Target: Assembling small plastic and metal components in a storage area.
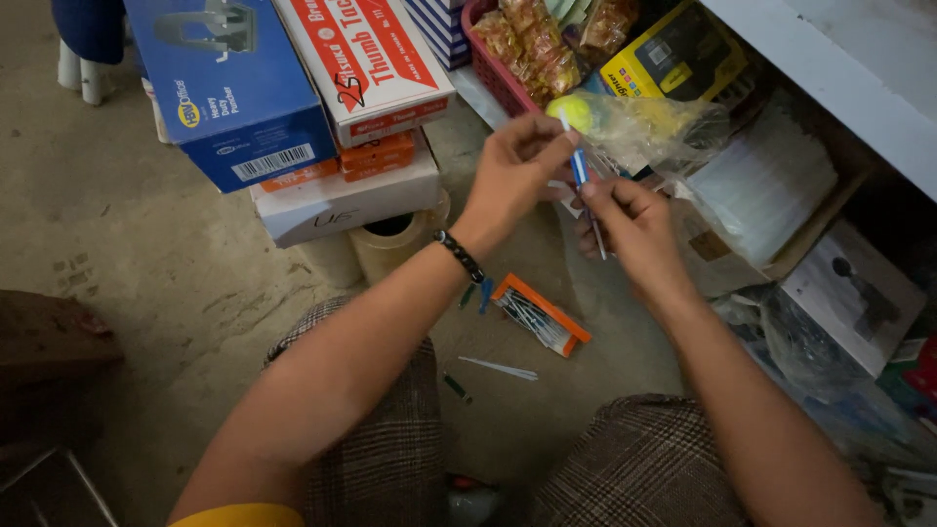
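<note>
A thin blue and white pen is held upright between both hands. My left hand pinches its top end with fingertips. My right hand grips its lower half, with the tip poking out below. A dark beaded bracelet circles my left wrist. On the concrete floor below the hands lies an open orange box with several pens in it. A loose white pen part and small green and blue caps lie nearby on the floor.
Stacked boxes, blue, red and white and plain white, stand at the back left above tape rolls. A pink basket of snack packets, clear plastic bags and a grey shelf crowd the right.
</note>
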